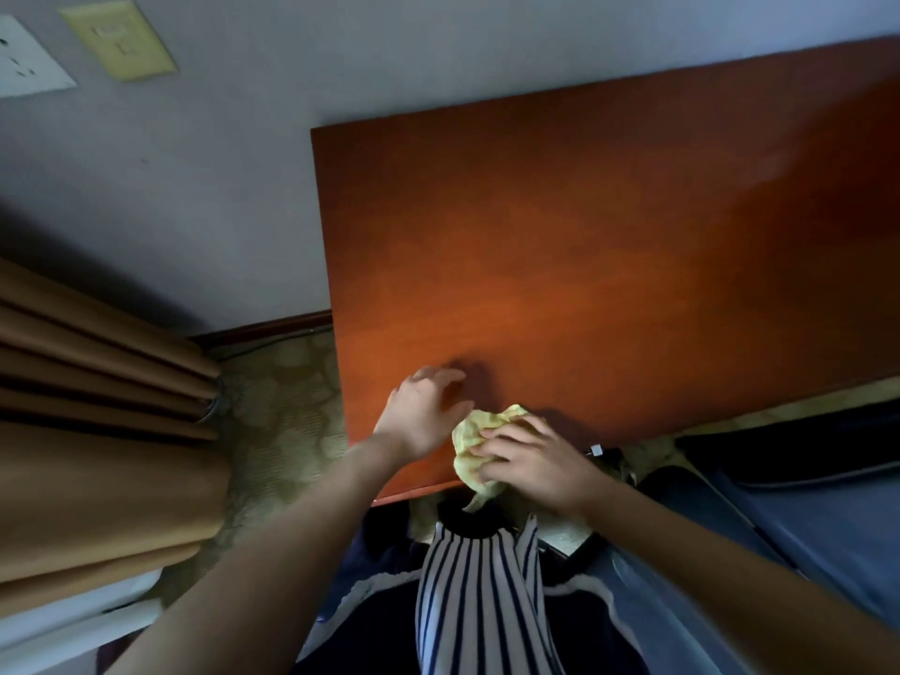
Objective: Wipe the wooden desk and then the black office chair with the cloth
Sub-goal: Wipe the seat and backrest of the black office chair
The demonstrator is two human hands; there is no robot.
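The reddish-brown wooden desk (609, 246) fills the middle and right of the view. A crumpled yellow cloth (479, 433) lies at its near edge, one corner hanging over. My right hand (533, 457) lies on the cloth with fingers curled over it. My left hand (421, 409) hovers just left of the cloth, above the desk's near left corner, fingers loosely spread and holding nothing. A dark shape (789, 445) at the right under the desk edge may be the black chair; I cannot tell.
A grey wall (195, 187) with two outlet plates (119, 39) stands behind the desk. Tan curtains (87, 406) hang at the left over patterned carpet (282, 421). A blue surface (803, 528) lies at the right. My striped clothing is below.
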